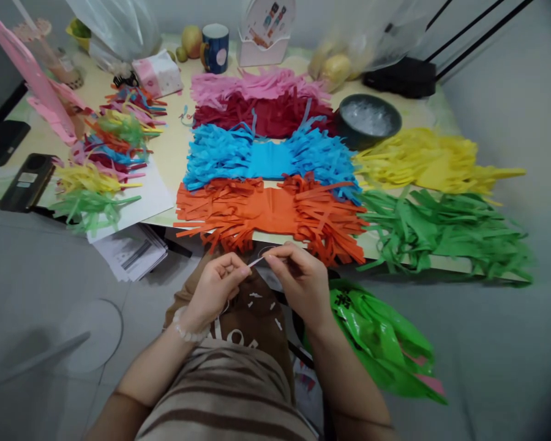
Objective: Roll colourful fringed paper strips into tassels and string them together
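My left hand (217,285) and my right hand (298,282) meet just below the table's front edge, over my lap. Both pinch a small thin white strip (256,261) stretched between their fingertips. A bead bracelet sits on my left wrist. Directly ahead on the table lies fringed orange paper (270,211), with fringed blue paper (266,158) behind it, then dark red (266,116) and pink (257,86) sheets. Small white scraps lie on the brown cloth on my lap.
Fringed green paper (441,236) and yellow paper (422,159) lie right. Finished coloured tassels (103,153) are piled left on white sheets. A dark bowl (368,119), blue mug (215,48), fruit and plastic bags stand behind. A green plastic bag (381,337) hangs by my right knee.
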Demonstrator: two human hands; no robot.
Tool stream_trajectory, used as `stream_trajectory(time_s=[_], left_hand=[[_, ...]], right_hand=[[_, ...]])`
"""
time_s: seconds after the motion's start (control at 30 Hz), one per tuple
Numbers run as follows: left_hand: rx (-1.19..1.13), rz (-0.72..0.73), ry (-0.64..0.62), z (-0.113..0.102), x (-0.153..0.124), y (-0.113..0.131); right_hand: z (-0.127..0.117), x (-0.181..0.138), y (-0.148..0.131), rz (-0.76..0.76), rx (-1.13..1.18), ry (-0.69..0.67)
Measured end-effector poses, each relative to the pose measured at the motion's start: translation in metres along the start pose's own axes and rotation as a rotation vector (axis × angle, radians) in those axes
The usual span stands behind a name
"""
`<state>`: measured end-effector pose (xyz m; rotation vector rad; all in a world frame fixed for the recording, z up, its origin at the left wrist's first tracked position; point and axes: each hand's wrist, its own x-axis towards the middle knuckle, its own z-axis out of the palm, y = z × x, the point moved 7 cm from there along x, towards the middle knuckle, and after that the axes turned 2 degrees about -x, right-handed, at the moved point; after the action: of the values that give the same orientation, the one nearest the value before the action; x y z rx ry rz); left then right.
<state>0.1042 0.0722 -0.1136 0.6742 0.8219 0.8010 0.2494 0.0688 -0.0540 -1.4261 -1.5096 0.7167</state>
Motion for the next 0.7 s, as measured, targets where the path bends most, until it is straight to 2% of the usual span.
stream_trajectory(time_s=[0.23, 0.5, 0.7], left_hand=[[-0.083, 0.013, 0.009, 0.002, 0.003, -0.002], [-0.09, -0.055, -0.046, 0.007, 0.007, -0.004], [-0.154, -0.068, -0.014, 0.009, 0.008, -0.006]], right_hand=[[0.002, -0.004, 0.01, 0.059, 0.084, 0.064], [-0.001, -0.001, 0.006, -0.018, 0.013, 0.096], [-0.001, -0.003, -0.001, -0.098, 0.003, 0.131]])
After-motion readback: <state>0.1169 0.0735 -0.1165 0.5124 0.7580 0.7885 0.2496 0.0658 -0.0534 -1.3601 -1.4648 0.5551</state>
